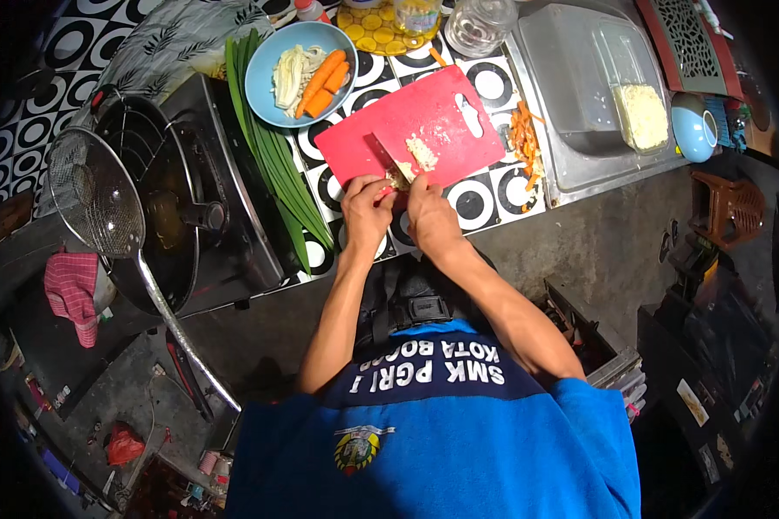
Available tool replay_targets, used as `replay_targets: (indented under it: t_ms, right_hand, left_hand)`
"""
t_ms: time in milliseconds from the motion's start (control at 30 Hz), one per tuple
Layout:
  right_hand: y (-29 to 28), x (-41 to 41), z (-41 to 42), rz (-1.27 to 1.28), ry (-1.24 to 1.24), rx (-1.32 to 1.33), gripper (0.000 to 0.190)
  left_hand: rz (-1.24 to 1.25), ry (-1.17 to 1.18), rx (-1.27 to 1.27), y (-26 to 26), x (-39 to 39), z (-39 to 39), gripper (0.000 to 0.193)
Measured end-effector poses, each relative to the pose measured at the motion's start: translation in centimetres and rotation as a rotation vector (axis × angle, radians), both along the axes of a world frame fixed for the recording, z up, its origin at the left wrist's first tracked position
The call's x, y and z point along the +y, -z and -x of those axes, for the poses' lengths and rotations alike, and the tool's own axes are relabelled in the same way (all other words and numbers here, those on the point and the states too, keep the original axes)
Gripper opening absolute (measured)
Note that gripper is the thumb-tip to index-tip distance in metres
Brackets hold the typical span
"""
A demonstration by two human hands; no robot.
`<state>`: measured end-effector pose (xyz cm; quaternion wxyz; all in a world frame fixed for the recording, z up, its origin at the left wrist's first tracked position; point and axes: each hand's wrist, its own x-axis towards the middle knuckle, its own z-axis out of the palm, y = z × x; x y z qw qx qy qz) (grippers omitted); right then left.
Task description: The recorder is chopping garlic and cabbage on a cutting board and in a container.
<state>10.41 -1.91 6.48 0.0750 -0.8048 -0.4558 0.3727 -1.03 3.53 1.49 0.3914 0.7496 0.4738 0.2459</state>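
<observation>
A red cutting board (pixel 357 146) lies on the tiled counter, its slotted handle at the upper right. My right hand (pixel 436 217) grips a knife (pixel 384 152); the handle is hidden in my fist and the blade slants up and left across the board. Right of the blade sits a small heap of finely chopped pale pieces (pixel 422 154), perhaps garlic. At the board's near edge my left hand (pixel 367 213) has bent fingertips against more pale bits (pixel 397 176) beside the blade. Whether it pinches a piece, I cannot tell.
A blue plate (pixel 259 97) holds carrots and pale vegetables. Long green leaves (pixel 269 149) lie beside the stove (pixel 234 194), which bears a wok (pixel 182 272) and wire strainer (pixel 97 194). Orange peelings (pixel 526 143), a glass jar (pixel 480 29) and a sink (pixel 558 65) with a plastic container (pixel 641 117) are nearby.
</observation>
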Motion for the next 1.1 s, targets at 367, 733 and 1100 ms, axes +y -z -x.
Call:
replay_targets:
  t_ms: [367,733,1100]
  right_hand:
    - [0.7,-0.5,0.2,-0.014,0.018,0.0,0.052]
    - [-0.7,0.6,-0.7,-0.015,0.033,0.072,0.048]
    - [-1.7,0.6,-1.0,-0.026,0.0,0.065,0.037]
  left_hand:
    - [-0.123,0.059,0.039,0.0,0.3,-1.5,0.01]
    - [-0.14,-0.018,-0.082,0.1,0.4,-1.5,0.035]
    - [0.087,-0.005,-0.087,-0.4,0.7,-1.3,0.017]
